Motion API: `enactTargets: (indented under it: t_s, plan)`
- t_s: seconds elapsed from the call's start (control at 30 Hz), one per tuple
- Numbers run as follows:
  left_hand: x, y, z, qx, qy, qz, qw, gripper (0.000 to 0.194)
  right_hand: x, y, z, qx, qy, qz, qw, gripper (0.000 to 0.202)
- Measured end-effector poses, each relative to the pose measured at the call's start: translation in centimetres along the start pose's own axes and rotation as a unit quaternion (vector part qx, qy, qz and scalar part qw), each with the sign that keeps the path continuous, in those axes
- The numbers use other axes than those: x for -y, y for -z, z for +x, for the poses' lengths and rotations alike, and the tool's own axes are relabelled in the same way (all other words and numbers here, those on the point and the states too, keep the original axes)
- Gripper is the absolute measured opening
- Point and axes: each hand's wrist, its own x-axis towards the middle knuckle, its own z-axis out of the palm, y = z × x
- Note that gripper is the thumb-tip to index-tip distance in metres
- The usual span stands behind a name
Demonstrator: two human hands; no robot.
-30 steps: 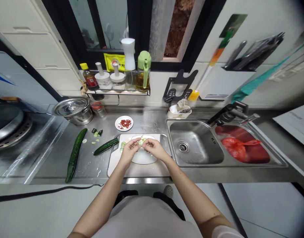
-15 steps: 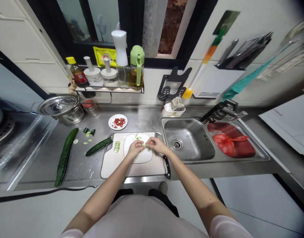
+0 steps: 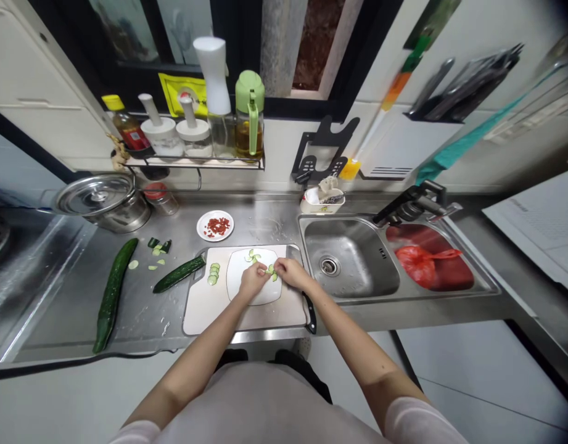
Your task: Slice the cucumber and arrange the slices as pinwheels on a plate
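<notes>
Over a white square plate (image 3: 253, 297) on the cutting board (image 3: 205, 317), both my hands work close together. My left hand (image 3: 253, 281) has its fingers closed in a pinch at a small cucumber slice (image 3: 269, 269). From the right, my right hand (image 3: 292, 273) pinches at the slices by the plate's right rim; its fingertips partly cover what they hold. Further cucumber slices (image 3: 252, 255) lie at the plate's far edge. A short row of overlapping slices (image 3: 213, 274) rests on the board's left. A cut cucumber (image 3: 179, 274) touches the board's left edge.
A black-handled knife (image 3: 310, 313) lies at the board's right edge, beside the sink (image 3: 353, 259). A whole cucumber (image 3: 115, 296), cucumber scraps (image 3: 160, 246), a dish of red berries (image 3: 216, 226) and a lidded pot (image 3: 103, 200) stand left and behind. Above is a condiment shelf (image 3: 195, 161).
The view has shifted slightly. My right hand has drawn a little away from my left, and more of the slices at the plate's right side show between them.
</notes>
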Motion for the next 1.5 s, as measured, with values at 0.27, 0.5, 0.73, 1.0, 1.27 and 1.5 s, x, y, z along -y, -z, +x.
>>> enactTargets:
  t_s: [0.27,0.5,0.73,1.0,1.27,1.5]
  plan:
    - [-1.0,0.3,-0.4,-0.001,-0.034,0.087,0.996,0.014,0.8,-0.6,0.1,0.027,-0.009,-0.119,0.992,0.020]
    - [-0.8,0.1,-0.5,-0.009,-0.078,0.100,0.992,0.013,1.0,-0.9,0.0,0.021,-0.027,-0.163,0.986,0.018]
    - [-0.5,-0.3,-0.7,-0.025,-0.100,0.084,0.991,0.009,0.5,-1.0,-0.4,-0.010,-0.045,-0.153,0.987,0.017]
    - [-0.6,-0.2,-0.8,-0.021,-0.119,0.134,0.984,0.009,0.3,-1.5,-0.7,-0.046,-0.062,-0.109,0.991,0.013]
    - [-0.6,-0.3,-0.8,-0.027,-0.101,0.085,0.991,0.007,0.2,-1.7,-0.7,-0.050,-0.074,-0.102,0.991,0.012]
    - [-1.3,0.0,-0.8,-0.037,-0.087,0.051,0.994,0.006,-0.1,-1.3,-0.9,-0.082,-0.070,-0.061,0.992,0.017]
